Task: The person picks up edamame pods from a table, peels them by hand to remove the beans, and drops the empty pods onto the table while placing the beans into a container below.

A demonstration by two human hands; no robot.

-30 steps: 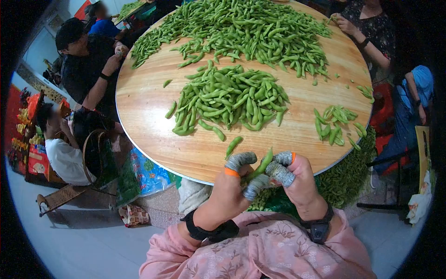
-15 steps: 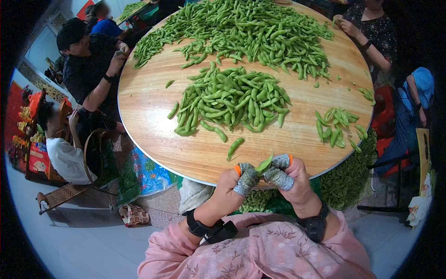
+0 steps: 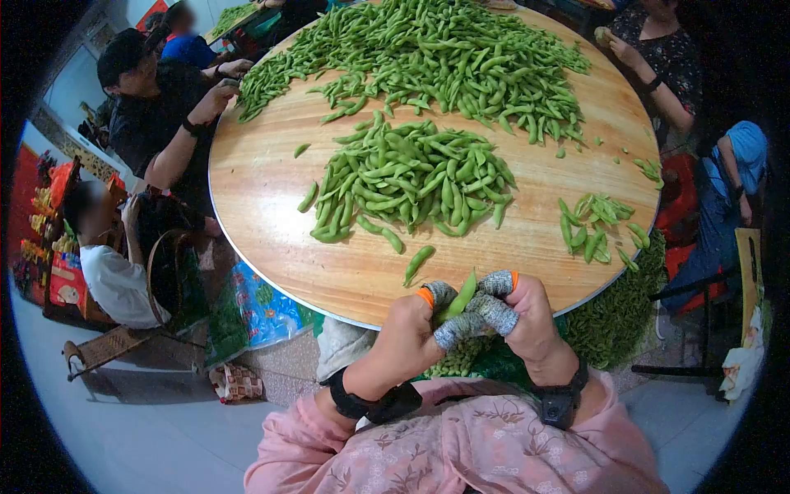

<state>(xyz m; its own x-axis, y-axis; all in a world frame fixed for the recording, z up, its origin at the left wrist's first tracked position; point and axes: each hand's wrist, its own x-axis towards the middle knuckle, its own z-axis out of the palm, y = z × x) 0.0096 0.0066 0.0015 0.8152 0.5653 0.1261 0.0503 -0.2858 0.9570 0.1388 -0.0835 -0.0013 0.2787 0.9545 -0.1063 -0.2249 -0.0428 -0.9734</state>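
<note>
A green edamame pod stands tilted upright between my two hands, over the near edge of the round wooden table. My left hand pinches it from the left, with grey knitted covers on the thumb and finger. My right hand, wearing similar covers, closes on the pod from the right, and the fingertips of both hands nearly meet. Its lower end is hidden by my fingers. Just beyond lies a single pod, and past that a small pile of pods.
A large heap of pods covers the table's far side. Several flattened pods lie at the right. Below the table are a bowl-like mass of shelled beans and a heap of pods. Other people sit around the table.
The pod between my fingers has turned more upright, and my hands have shifted closer together. At the left, a co-worker's hands have reached to the large heap.
</note>
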